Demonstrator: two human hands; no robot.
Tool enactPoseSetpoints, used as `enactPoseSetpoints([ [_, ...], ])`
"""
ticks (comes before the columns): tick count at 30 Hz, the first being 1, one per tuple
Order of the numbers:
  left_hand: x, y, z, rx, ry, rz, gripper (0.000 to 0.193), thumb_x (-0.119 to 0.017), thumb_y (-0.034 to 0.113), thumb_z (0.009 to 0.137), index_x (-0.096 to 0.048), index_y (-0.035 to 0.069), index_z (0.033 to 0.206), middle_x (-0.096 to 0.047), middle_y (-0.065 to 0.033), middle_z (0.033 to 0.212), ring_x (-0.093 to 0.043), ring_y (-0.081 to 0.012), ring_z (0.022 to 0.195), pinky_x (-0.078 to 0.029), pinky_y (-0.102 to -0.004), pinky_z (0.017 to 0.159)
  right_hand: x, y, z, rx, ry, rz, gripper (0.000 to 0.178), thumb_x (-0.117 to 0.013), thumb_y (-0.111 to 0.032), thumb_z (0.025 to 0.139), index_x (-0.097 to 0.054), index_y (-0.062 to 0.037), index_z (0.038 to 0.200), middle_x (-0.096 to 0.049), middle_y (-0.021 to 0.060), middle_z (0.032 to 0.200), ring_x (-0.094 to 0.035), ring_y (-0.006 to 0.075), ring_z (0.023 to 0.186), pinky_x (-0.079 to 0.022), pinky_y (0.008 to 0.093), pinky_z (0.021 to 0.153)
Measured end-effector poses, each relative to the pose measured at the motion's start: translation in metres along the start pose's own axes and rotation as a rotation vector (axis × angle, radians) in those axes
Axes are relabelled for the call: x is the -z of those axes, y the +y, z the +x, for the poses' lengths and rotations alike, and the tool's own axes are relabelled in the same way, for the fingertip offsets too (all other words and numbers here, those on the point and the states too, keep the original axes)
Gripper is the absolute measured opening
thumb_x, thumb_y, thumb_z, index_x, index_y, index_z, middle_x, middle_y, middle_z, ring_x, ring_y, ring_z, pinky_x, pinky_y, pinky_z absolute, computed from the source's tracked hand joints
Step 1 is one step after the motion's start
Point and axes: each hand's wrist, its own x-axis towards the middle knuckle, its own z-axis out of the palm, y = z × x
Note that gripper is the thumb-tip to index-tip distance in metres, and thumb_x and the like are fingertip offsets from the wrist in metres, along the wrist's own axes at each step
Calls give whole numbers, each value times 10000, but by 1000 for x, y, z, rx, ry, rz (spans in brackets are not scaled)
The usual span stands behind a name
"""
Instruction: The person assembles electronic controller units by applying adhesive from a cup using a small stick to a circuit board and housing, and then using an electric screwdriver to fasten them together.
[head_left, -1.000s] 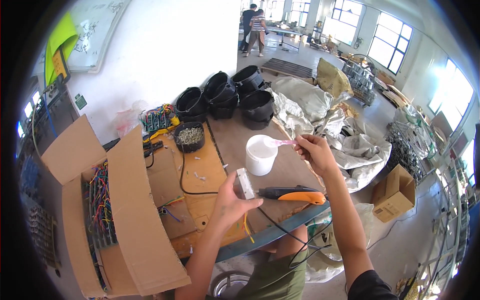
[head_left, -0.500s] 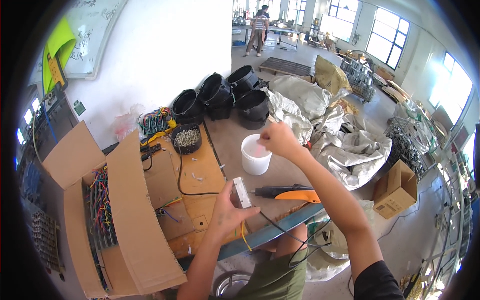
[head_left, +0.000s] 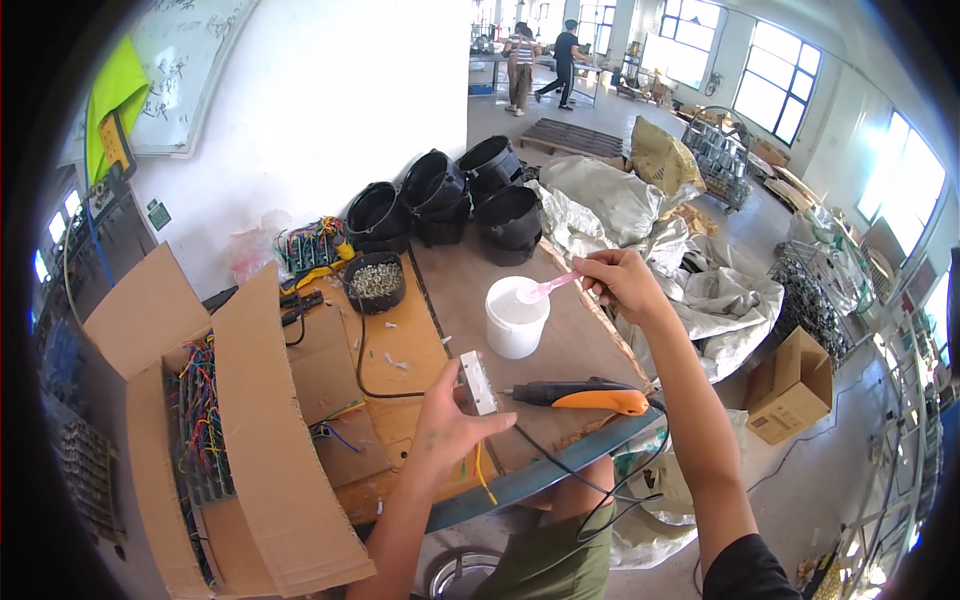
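Observation:
My left hand grips a small white rectangular block between thumb and fingers, tilted over the table's near part. A yellow wire hangs below that hand. Between the fingertips of my right hand is the handle of a pink plastic spoon. Its pale bowl is at the mouth of a white bucket, whose whitish contents I cannot make out. To the right of the block lies an orange and black electric screwdriver with a dark cable, touched by neither hand.
An open cardboard box of coloured wires stands at the left. A black bowl of small pale pieces sits behind the block, with several black buckets farther back. White sacks heap up at the right. Two people stand far off.
My right hand has drawn up and to the right, bringing the pink spoon out of the bucket. The screwdriver appears slightly shifted. My left hand still holds the block.

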Motion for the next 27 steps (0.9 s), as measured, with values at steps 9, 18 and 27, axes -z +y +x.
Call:
enactPoseSetpoints([
  [9,-18,5,38,-42,-27,29,695,-818,-72,689,-482,1,1293,-633,-43,841,-615,-122,762,-498,-276,676,3,8,-39,18,-2,317,165,-716,-172,914,-680,-11,902,-634,5,749,-546,59,618,-416,199,558],
  [18,-8,12,-5,-94,-29,204,691,-869,-8,661,-493,14,1240,-649,-19,859,-614,-107,768,-512,-281,718,-44,23,-124,277,-60,-24,81,-689,-40,922,-687,19,978,-673,25,796,-579,61,682,-471,212,618],
  [27,-1,21,-47,-106,-78,368,774,-869,2,666,-466,24,1326,-668,-38,900,-624,-99,802,-524,-275,714,-60,31,-140,203,-84,82,104,-692,-56,930,-685,32,985,-679,31,786,-583,61,658,-472,219,604],
])
